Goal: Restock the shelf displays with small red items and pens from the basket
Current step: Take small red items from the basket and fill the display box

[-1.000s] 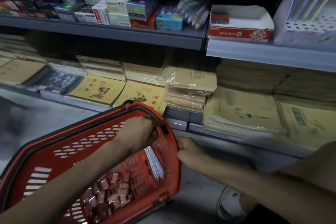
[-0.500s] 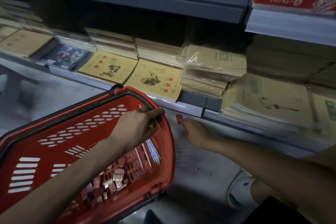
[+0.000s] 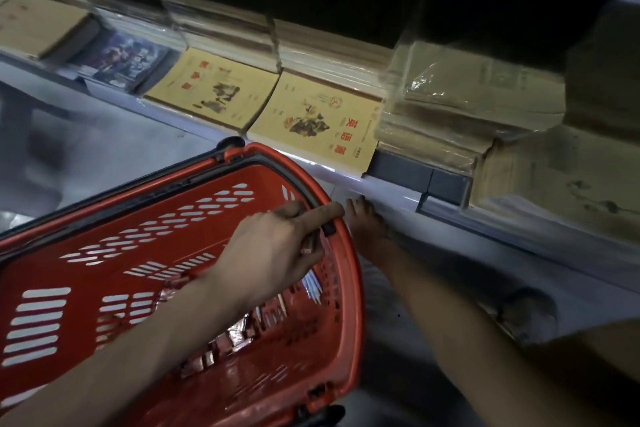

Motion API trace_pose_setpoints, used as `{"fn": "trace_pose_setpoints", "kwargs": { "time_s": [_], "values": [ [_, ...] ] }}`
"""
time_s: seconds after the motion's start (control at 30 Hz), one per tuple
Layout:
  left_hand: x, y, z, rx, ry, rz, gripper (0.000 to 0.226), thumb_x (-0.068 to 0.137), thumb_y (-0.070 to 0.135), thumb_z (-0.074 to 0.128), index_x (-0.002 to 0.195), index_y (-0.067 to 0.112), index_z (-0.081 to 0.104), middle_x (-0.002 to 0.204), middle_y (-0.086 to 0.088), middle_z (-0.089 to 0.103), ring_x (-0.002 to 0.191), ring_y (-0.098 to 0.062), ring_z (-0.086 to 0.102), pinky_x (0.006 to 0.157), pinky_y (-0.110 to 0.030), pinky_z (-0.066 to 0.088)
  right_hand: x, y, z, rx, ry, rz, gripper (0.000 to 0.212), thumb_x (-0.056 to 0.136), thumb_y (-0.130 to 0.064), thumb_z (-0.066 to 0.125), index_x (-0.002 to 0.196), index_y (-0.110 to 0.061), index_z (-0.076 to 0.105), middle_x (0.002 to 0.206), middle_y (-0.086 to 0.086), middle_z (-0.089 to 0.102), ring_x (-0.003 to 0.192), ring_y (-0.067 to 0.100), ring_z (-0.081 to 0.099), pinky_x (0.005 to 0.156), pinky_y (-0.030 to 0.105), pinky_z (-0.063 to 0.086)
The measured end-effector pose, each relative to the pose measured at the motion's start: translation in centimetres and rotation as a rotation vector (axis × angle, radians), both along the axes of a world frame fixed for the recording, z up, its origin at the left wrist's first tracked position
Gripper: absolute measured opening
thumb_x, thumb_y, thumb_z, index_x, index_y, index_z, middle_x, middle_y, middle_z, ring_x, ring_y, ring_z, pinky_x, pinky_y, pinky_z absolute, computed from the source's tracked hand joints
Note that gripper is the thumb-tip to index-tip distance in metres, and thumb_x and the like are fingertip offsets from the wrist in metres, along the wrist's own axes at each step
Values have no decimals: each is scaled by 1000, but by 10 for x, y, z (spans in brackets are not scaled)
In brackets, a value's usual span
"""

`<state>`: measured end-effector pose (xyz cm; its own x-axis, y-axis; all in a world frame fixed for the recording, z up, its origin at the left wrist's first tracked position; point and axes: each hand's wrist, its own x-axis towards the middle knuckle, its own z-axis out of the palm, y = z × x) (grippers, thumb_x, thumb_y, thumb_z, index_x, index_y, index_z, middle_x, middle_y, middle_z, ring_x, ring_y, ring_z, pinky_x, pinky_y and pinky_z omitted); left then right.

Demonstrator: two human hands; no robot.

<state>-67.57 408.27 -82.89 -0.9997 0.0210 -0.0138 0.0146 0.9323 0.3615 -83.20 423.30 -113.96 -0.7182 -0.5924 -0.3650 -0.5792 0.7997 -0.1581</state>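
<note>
1. Head view: a red plastic basket [image 3: 104,253] with slotted walls lies tilted in front of a low shelf [image 3: 381,189], with pale floor [image 3: 121,149] beyond its far side.
2. The left hand [image 3: 277,253] reaches across the inside of the basket and grips the rim at the end nearest the shelf. Its fingers are curled over the edge and the index finger is stretched along it. A black handle [image 3: 121,198] lies folded along the rim.
3. The right hand [image 3: 367,225] is outside the basket, just beside that same end of the rim. Its fingers point up toward the white front edge of the shelf. The hand is dim and blurred, so I cannot tell whether it pinches anything or is simply spread.
4. The small red items [image 3: 221,347], shiny and wrapped, lie heaped in the bottom of the basket, partly hidden under the left forearm.
5. A few thin pale pens [image 3: 311,288] lie against the basket's end wall, just below the left hand.
6. On the shelf, two yellow exercise books [image 3: 318,121] with red characters lie flat at the front edge, beyond the basket.
7. To their right are wrapped bundles [image 3: 467,97] of brown booklets, stacked in clear film.
</note>
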Motion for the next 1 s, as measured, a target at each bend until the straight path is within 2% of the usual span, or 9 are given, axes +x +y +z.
{"fn": "trace_pose_setpoints", "kwargs": {
  "time_s": [0.17, 0.27, 0.33, 0.4, 0.5, 0.57, 0.67, 0.83, 1.0],
  "values": [
    [-1, 4, 8, -2, -5, -23, 59, 91, 37, 58, 148, 42, 43, 99, 10, 60, 76, -19, 65, 58, -31, 50, 10, 7, -22, -45, -181, -111, 34, 99, -29, 64, 124, -6, 59, 131, 22, 57, 123, 41, 55, 98, 53, 49],
    [0, 5, 9, -28, 0, -27, 60, 93, 35, 61, 150, 40, 42, 101, 8, 62, 76, -20, 66, 58, -31, 49, 21, 17, -3, 18, -132, -10, 43, 104, -37, 46, 141, -17, 47, 149, 13, 41, 137, 36, 42, 112, 57, 37],
    [3, 7, 8, -69, -8, -46, 63, 95, 34, 60, 154, 37, 35, 102, 6, 64, 73, -22, 66, 58, -34, 52, 30, 28, 0, 52, -73, 69, 42, 101, -40, 48, 139, -24, 44, 151, 10, 40, 131, 33, 47, 105, 56, 45],
    [5, 9, 5, -150, 12, -92, 64, 100, 36, 56, 158, 34, 28, 101, 4, 64, 66, -21, 64, 54, -35, 53, 36, 38, 11, 16, -13, 6, 41, 99, -35, 54, 137, -25, 42, 144, 12, 45, 120, 32, 54, 96, 51, 51],
    [2, 9, 5, -271, 65, -178, 61, 102, 35, 58, 158, 29, 34, 97, 1, 64, 56, -19, 59, 46, -30, 48, 38, 52, 40, -16, -49, -77, 45, 98, -16, 54, 141, -14, 45, 143, 13, 47, 128, 32, 51, 103, 44, 49],
    [-4, 11, 5, -304, 96, -235, 56, 101, 34, 60, 153, 27, 42, 100, -2, 66, 58, -22, 62, 46, -31, 48, 29, 58, 68, -144, -129, -183, 25, 91, -9, 58, 114, -16, 62, 118, 5, 59, 114, 26, 58, 91, 36, 51],
    [-15, 20, 6, -312, 127, -287, 55, 97, 30, 65, 149, 26, 48, 104, -5, 67, 62, -29, 65, 46, -35, 50, 14, 75, 122, -325, -218, -219, 13, 76, -7, 69, 76, -19, 63, 83, -5, 61, 88, 21, 62, 67, 30, 43],
    [-42, 35, 11, -369, 188, -395, 50, 96, 30, 63, 145, 31, 49, 107, -5, 69, 62, -29, 67, 45, -32, 41, 2, 107, 217, -585, -443, -299, 35, 82, 9, 72, 113, -7, 72, 94, -2, 70, 83, 4, 65, 76, 17, 53],
    [-56, 41, 15, -443, 177, -462, 48, 100, 34, 54, 147, 35, 48, 120, -5, 69, 70, -27, 70, 50, -33, 48, 0, 147, 295, -906, -575, -417, 35, 78, 27, 68, 99, 0, 69, 80, 6, 68, 69, 5, 67, 71, 22, 55]
  ]
}}
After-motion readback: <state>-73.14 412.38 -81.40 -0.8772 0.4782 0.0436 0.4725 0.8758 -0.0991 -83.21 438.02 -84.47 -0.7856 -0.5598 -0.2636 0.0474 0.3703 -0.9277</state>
